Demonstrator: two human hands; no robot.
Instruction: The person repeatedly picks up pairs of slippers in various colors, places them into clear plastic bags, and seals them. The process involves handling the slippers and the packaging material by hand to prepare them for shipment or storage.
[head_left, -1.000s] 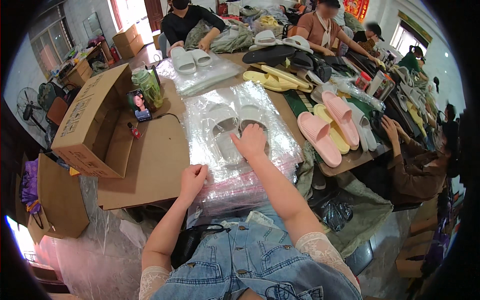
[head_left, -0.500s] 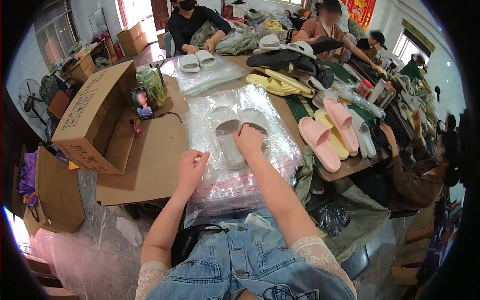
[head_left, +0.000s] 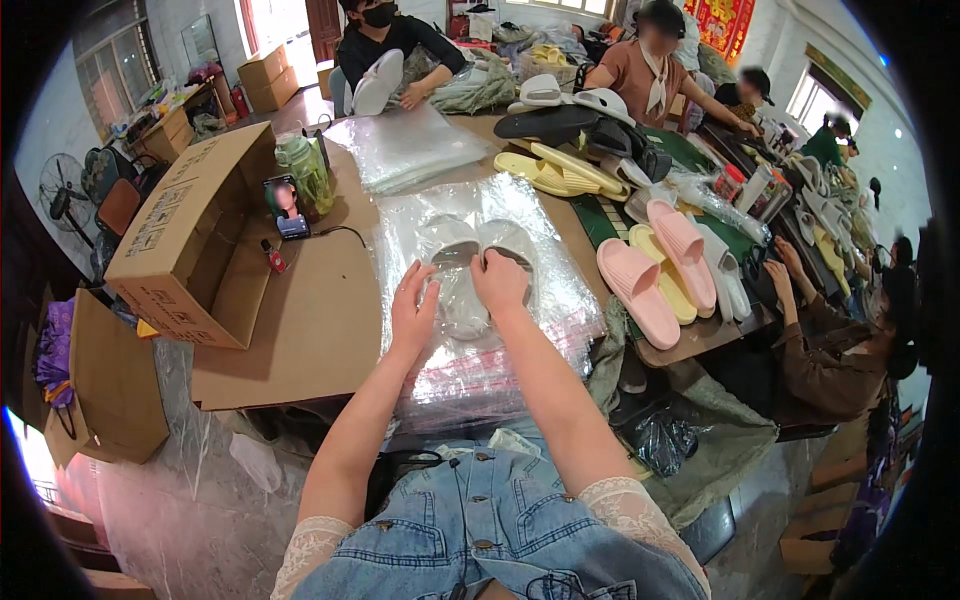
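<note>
A pair of pale grey slide slippers (head_left: 448, 238) lies on a stack of clear plastic bags (head_left: 545, 330) in front of me. Clear film seems to cover at least their lower part. My right hand (head_left: 503, 284) is closed at the inner edge of the right-hand slipper, just below its strap; its fingertips are partly hidden. Beside the left-hand slipper, my left hand (head_left: 413, 305) has its fingers stretched out and holds nothing. Whether it touches the film I cannot tell.
An open cardboard box (head_left: 190, 240) stands on the left, with a phone (head_left: 287, 208) and a green-tinted jar (head_left: 303, 170) beside it. Pink slippers (head_left: 640, 290) and yellow slippers (head_left: 560, 172) lie to the right. Co-workers sit across the table and at right.
My left hand has moved up and right to the slippers, its fingers opening out. My right hand stays at the slipper. Across the table, a co-worker has lifted white slippers off another bag stack.
</note>
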